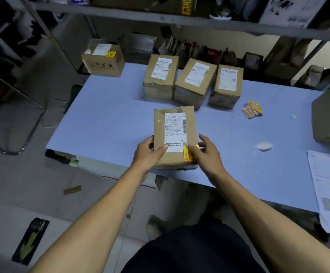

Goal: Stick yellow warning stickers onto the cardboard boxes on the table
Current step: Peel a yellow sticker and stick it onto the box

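Head view. A brown rectangular cardboard box (175,134) with a white shipping label lies flat near the front edge of the pale blue surface (105,119). The left hand (148,154) holds the box's near left corner, fingers wrapped round the side and thumb lying on the top face, so its grip is closed on the box. The right hand (207,154) rests at the near right corner, thumb pressing down on a yellow rectangular warning sticker (187,153) that sits on the top face just beside the label's lower right corner; its fingers are extended past the box edge, a loose grip enclosing nothing. Behind stand three similar labelled brown cardboard boxes (193,83) in a row, close together. A fourth brown box with a yellow sticker (103,59) sits at the far left corner. A small heap of loose yellow stickers (252,111) lies to the right, well apart from the held box. White printed paper sheets (327,190) overhang the right front edge.
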A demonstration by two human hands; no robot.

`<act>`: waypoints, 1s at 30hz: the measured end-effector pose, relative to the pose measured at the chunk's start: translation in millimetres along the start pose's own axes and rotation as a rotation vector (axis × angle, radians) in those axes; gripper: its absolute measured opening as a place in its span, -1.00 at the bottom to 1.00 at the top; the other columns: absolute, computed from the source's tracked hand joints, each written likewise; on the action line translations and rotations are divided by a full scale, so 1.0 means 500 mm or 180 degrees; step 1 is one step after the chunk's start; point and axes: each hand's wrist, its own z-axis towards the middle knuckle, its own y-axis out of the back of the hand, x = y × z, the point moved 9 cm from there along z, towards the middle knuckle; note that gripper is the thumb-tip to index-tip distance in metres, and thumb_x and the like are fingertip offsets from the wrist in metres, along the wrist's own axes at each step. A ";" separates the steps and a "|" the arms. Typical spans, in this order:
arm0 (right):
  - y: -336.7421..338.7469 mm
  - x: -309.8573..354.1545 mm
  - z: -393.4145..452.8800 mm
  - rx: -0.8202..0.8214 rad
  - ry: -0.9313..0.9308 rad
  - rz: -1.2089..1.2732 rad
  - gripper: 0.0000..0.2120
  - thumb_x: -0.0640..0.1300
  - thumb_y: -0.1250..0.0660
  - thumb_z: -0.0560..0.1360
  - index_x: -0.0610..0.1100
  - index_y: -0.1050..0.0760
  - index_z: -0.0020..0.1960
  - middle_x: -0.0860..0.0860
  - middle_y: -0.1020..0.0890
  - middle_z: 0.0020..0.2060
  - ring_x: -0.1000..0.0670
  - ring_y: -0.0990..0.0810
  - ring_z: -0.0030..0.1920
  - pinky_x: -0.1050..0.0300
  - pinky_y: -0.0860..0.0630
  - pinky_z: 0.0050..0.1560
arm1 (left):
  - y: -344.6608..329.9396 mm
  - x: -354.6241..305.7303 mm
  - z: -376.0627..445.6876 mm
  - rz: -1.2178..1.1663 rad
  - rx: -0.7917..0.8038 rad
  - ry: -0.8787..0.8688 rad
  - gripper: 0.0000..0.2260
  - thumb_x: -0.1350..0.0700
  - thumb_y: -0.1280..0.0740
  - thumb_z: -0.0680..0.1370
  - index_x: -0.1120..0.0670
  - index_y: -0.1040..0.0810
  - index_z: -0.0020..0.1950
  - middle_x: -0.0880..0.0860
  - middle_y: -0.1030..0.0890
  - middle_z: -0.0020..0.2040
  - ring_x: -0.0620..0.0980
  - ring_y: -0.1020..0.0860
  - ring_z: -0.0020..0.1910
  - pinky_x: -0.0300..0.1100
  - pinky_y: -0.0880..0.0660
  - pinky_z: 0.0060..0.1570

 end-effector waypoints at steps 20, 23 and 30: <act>-0.325 0.153 0.124 0.0849 0.0166 0.0650 -0.72 -0.12 -0.28 0.60 0.23 -0.48 0.22 0.28 -0.65 0.09 0.16 -0.64 0.09 0.11 -0.62 0.01 | 0.247 0.000 0.127 -0.0695 -0.0285 -0.0099 -0.61 0.03 -0.38 0.52 -0.19 -0.42 0.32 -0.15 -0.62 0.20 -0.10 -0.61 0.16 -0.09 -0.57 0.14; -0.362 0.194 0.187 0.0927 0.0224 0.0683 -0.72 -0.07 -0.30 0.59 0.26 -0.48 0.22 0.26 -0.65 0.11 0.16 -0.63 0.10 0.03 -0.59 0.12 | 0.286 -0.032 0.183 -0.0767 -0.0406 -0.0031 -0.65 0.06 -0.38 0.52 -0.16 -0.47 0.28 -0.13 -0.65 0.18 -0.08 -0.62 0.15 -0.12 -0.56 0.11; -0.406 0.299 0.310 0.1129 0.0386 0.0785 -0.67 -0.04 -0.37 0.54 0.23 -0.46 0.26 0.18 -0.61 0.20 0.16 -0.59 0.18 0.12 -0.52 0.18 | 0.364 -0.080 0.289 -0.1199 -0.0390 0.0103 -0.70 0.23 -0.27 0.62 -0.05 -0.53 0.31 -0.05 -0.67 0.18 -0.06 -0.65 0.14 -0.21 -0.58 -0.05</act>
